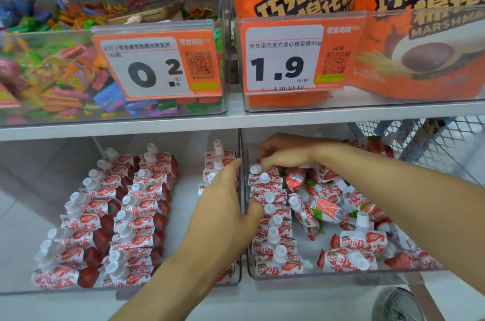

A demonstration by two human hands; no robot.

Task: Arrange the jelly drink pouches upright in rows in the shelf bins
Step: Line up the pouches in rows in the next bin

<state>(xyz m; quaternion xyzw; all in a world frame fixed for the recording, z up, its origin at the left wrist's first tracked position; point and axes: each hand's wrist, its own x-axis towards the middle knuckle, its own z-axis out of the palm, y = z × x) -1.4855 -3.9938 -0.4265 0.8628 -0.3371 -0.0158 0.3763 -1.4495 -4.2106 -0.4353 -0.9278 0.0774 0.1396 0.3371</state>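
Note:
White-and-red jelly drink pouches with white caps fill two clear shelf bins on the lower shelf. The left bin (181,288) holds two upright rows (110,215), and a third row (217,158) is partly hidden behind my left hand. In the right bin (341,274), one upright row (271,218) runs along the left wall, with loose pouches (328,207) lying jumbled beside it. My left hand (225,202) straddles the wall between the bins, thumb against the upright row, holding nothing. My right hand (283,155) is at the back of that row, fingers curled on a pouch.
The upper shelf (236,118) overhangs the bins closely. On it stand a bin of mixed candies (52,71) and a bin of orange marshmallow bags (420,45), each with a price tag. A wire basket (433,142) stands at the right. A shoe (396,305) shows bottom right.

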